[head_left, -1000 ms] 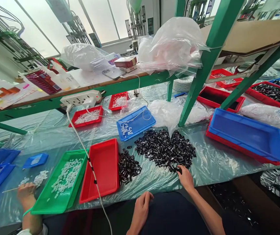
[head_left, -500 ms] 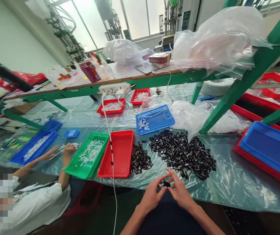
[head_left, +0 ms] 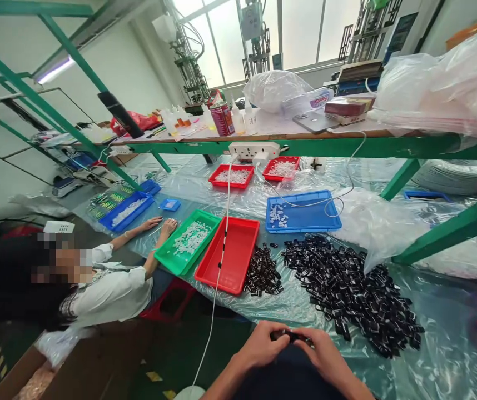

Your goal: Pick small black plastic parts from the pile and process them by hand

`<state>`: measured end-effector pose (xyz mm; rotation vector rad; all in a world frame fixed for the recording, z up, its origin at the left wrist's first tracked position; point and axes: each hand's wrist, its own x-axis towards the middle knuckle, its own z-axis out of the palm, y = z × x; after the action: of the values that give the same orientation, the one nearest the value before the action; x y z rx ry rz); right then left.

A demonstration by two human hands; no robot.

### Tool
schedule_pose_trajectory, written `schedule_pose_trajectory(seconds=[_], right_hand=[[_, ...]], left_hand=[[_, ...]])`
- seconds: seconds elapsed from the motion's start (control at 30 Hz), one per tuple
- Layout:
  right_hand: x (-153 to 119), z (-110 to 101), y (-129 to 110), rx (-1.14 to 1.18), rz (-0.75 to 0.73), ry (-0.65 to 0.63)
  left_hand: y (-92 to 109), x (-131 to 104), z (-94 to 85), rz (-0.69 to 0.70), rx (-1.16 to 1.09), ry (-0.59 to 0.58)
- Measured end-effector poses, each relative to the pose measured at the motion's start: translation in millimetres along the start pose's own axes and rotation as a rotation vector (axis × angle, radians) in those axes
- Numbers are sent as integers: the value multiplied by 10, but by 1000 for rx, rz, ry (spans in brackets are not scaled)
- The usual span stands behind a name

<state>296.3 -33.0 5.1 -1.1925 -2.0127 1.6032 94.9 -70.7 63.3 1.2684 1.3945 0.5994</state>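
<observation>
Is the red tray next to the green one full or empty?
Empty. The red tray shows only its bare floor, with a white cable lying across it.

No legible text anywhere. Red lettering on the white packet on the shelf too small and blurred to make out (perhaps a brand mark). Print on the red can and the boxes beside the packet likewise unreadable. Dark signs by the windows blurred.
</observation>
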Motion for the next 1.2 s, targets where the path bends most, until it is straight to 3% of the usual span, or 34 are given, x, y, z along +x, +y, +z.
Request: schedule_pose_trajectory(seconds=[0.13, 0.3, 0.5, 0.67, 0.87, 1.03, 1.2], right_hand=[[-11, -92, -77, -182, -120, -104], [-5, -167, -263, -376, -164, -173], [35, -151, -332, -473, -193, -156], [60, -92, -370, -523, -214, -108], [119, -19, -343, -472, -217, 3], [157, -57, -398, -348, -211, 50], [189, -69, -452, -233, -172, 121]], left_hand=[[-108, -53, -9, -129, -159, -111], [-161, -73, -14, -126, -237, -96], [-219, -77, -33, -117, -273, -56], [-296, -38, 2, -114, -227, 77], [-215, 2, 66, -141, -218, 265], [-185, 46, 123, -156, -464, 459], [-261, 93, 81, -121, -617, 552]])
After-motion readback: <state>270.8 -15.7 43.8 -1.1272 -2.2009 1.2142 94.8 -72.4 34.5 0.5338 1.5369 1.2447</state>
